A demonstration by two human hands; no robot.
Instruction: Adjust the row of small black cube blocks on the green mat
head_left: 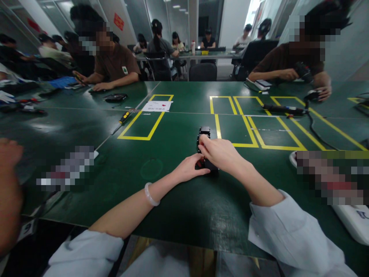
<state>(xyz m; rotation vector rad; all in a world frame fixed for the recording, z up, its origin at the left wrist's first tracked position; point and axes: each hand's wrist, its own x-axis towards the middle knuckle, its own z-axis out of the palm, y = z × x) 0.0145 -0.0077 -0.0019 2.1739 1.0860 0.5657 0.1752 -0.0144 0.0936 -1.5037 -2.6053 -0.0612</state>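
A small black jointed device (205,130) lies on the green table (178,207), straight in front of me and partly covered by my hands. Around its near end, my left hand (192,167) has its thumb and fingers closed. Over its middle, my right hand (217,152) is bent down with the fingertips pressed together on it; what they pinch is hidden. The far end of the device shows beyond my right fingers.
Yellow tape rectangles (134,138) mark the table. A yellow-black screwdriver (124,117) and a paper sheet (158,105) lie left. A black rod-shaped tool (284,110) with a cable is at right. Two people sit opposite; a bare arm (10,192) shows at the left edge.
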